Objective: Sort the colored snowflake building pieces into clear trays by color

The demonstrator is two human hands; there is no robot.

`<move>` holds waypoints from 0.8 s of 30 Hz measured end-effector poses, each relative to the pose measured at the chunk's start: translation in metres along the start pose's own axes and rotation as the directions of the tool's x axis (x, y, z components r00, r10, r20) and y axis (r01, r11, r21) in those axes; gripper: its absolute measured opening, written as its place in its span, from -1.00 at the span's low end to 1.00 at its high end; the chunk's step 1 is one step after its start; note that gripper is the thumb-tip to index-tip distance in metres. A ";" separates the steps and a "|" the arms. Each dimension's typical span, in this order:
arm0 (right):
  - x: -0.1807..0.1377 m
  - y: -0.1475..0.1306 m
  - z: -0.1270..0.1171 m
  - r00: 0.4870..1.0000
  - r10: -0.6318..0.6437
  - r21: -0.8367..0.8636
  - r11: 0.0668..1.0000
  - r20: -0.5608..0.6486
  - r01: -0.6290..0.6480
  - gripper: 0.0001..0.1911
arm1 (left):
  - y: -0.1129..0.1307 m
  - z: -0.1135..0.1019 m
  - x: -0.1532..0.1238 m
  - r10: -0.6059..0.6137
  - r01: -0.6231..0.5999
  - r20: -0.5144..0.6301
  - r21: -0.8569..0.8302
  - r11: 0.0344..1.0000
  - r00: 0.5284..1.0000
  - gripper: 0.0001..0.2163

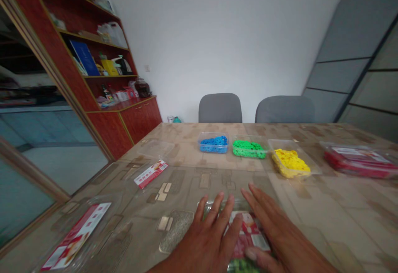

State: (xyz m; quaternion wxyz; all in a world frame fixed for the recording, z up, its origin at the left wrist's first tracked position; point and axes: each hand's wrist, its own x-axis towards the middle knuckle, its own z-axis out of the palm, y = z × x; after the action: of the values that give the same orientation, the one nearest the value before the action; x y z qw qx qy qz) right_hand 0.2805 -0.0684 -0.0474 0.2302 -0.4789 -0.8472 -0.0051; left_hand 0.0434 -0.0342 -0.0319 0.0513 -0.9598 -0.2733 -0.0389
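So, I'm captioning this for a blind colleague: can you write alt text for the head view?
A left hand and right hand lie flat on a clear labelled container at the near edge of a patterned table. Behind stand tubs of blue pieces, green pieces and yellow pieces, then two grey chairs.

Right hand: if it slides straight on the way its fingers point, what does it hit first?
The right hand points forward-left: bare table, then probably the blue-filled tub. Depth is unclear.
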 end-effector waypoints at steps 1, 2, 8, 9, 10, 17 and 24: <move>0.000 0.001 0.004 1.000 0.004 0.002 1.000 0.005 -0.004 -0.02 | 0.000 0.001 0.000 0.003 -0.003 -0.001 -0.009 1.000 1.000 -0.56; -0.001 0.002 0.007 1.000 0.008 0.004 1.000 0.013 -0.008 -0.03 | 0.001 0.002 -0.001 0.004 -0.005 -0.005 -0.019 1.000 1.000 -0.56; -0.006 0.003 0.010 1.000 -0.011 -0.005 1.000 0.014 0.011 -0.05 | -0.001 0.005 -0.004 0.008 -0.010 -0.027 -0.049 0.999 1.000 -0.51; -0.006 0.003 0.009 1.000 -0.011 -0.008 1.000 0.021 0.012 -0.06 | -0.001 0.005 -0.005 0.011 -0.013 -0.030 -0.050 0.999 0.999 -0.50; -0.005 0.003 0.009 0.999 -0.017 -0.010 1.000 0.027 0.017 -0.06 | -0.002 0.005 -0.005 0.012 -0.014 -0.034 -0.050 0.999 0.999 -0.50; -0.001 0.001 0.004 0.996 -0.087 -0.008 0.996 0.027 0.087 -0.16 | 0.000 0.001 -0.004 0.010 -0.012 -0.024 -0.057 0.998 1.000 -0.48; 0.001 0.004 -0.001 0.995 -0.098 0.025 0.995 0.010 0.098 -0.18 | -0.002 0.000 -0.004 0.015 -0.015 -0.007 -0.031 0.999 1.000 -0.50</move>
State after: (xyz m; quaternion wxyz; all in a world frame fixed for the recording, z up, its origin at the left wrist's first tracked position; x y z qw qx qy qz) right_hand 0.2841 -0.0652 -0.0466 0.2311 -0.4337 -0.8709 -0.0032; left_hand 0.0389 -0.0343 -0.0325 0.0375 -0.9624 -0.2651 -0.0462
